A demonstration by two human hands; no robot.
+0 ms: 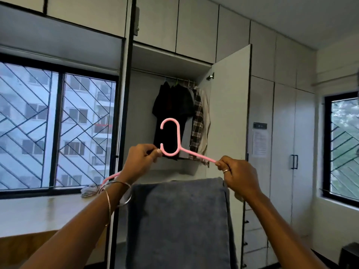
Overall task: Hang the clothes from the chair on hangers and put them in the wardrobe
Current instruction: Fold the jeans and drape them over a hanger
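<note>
Hanger (174, 140), pink, held up mid-frame: left hand (140, 162) pinches it near the neck, right hand (236, 174) pinches the right arm tip, probably to level it for loading. Grey cloth (178, 216) draped just below. Behind: open wardrobe (229, 105) with hung clothes (178, 117). Pale surface (44, 214) under window (56, 121), lower left.

Window ledge (38, 210) bears 1 crumpled, possibly cloth, bundle (90, 191).
</note>
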